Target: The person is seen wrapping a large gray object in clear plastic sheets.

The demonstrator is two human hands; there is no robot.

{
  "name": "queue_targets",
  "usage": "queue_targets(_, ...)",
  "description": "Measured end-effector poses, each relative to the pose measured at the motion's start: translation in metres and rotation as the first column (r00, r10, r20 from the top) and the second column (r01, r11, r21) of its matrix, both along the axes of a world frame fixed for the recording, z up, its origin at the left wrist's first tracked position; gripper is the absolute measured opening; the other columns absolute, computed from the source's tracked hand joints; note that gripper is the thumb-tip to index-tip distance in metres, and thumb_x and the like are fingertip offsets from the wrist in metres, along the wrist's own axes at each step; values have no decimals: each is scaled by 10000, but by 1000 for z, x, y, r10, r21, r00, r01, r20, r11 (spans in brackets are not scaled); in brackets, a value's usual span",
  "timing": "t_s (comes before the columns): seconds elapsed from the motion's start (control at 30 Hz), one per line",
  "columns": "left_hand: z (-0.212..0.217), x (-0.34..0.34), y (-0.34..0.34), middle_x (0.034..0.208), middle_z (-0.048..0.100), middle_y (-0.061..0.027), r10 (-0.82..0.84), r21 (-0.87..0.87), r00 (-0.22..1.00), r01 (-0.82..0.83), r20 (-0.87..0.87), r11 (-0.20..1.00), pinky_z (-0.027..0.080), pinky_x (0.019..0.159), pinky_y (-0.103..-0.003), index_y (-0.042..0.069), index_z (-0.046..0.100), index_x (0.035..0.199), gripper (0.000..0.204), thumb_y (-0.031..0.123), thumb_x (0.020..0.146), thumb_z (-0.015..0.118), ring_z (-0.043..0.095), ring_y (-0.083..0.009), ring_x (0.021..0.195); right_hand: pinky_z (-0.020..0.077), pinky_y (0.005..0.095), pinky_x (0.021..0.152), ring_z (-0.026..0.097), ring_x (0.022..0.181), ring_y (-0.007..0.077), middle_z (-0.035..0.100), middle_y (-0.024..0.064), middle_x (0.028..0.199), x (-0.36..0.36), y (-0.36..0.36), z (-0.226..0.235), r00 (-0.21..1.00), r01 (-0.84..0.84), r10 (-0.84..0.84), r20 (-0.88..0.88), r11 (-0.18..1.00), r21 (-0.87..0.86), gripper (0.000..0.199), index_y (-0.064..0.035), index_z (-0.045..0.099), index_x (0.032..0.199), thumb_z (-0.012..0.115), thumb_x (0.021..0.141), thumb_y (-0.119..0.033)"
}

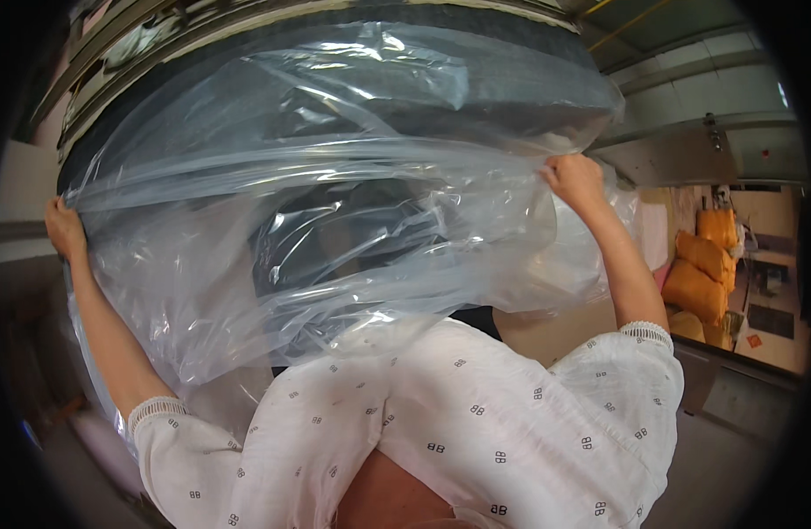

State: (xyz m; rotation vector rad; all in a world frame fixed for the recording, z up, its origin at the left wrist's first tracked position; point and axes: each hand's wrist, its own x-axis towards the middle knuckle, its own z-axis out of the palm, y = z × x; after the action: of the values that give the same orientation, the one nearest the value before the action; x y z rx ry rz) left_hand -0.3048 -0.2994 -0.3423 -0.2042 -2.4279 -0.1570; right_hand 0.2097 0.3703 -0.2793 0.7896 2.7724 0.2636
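A large clear plastic sheet (202,256), creased and shiny, stretches across in front of me between my two hands. At the far left my left hand (66,227) is closed on its edge. My right hand (575,181) grips the sheet on the other side, near its upper right part. Gathered folds run in a taut band from one hand to the other. Beyond, the plastic lies over a long dark grey padded-looking piece (529,84). Loose plastic hangs down toward my body, and dark shapes show through it.
Several stuffed orange sacks (698,278) are piled at the right, past a metal cabinet or frame (670,159). Rails and beams (97,66) run along the far left behind the dark piece. Grey floor (732,441) shows at the lower right.
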Motion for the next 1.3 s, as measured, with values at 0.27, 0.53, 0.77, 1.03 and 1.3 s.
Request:
queue_targets(0.27, -2, 1, 6, 968, 587, -184, 18, 3, 999, -18, 29, 1000, 420, 754, -442, 39, 549, 960, 191, 191, 896, 451, 546, -383, 905, 404, 246, 608, 507, 686, 114, 517, -35, 707, -17, 52, 107, 451, -471, -361, -816, 681, -561, 138, -94, 554, 852, 581, 822, -226)
queue_targets(0.53, -12, -13, -16, 1016, 586, -187, 4, 16, 1000, -5, 15, 1000, 424, 791, -419, 33, 546, 1031, 239, 211, 906, 447, 548, -370, 951, 337, 245, 496, 413, 531, 98, 505, -33, 658, -38, 88, 102, 911, -167, -86, -403, 815, -554, 250, -73, 507, 760, 603, 801, -300)
queue_targets(0.77, -15, -21, -34, 1040, 593, -177, 36, 30, 999, -36, 0, 999, 425, 807, -398, 32, 561, 1030, 264, 237, 908, 448, 551, -358, 963, 401, 275, 630, 471, 691, 112, 550, 13, 765, -79, 90, 33, 777, -236, -190, -601, 796, -557, 243, -50, 580, 855, 655, 767, -263)
queue_targets(1.03, -7, -8, -23, 1034, 602, -154, 113, -15, 993, -113, 44, 994, 428, 782, -417, 69, 570, 1023, 262, 263, 906, 439, 558, -355, 949, 420, 238, 711, 522, 753, 99, 560, -18, 769, -124, 95, 52, 941, -249, -21, -337, 632, -734, 259, -60, 601, 833, 685, 760, -294)
queue_targets(1.3, -11, -20, -40, 1046, 608, -148, 138, 76, 990, -140, 35, 987, 431, 819, -391, 50, 577, 1052, 309, 289, 898, 456, 564, -332, 973, 363, 187, 575, 443, 633, 36, 517, -74, 700, -135, 92, 46, 949, -117, -274, -154, 145, -983, 164, -82, 580, 780, 659, 805, -224)
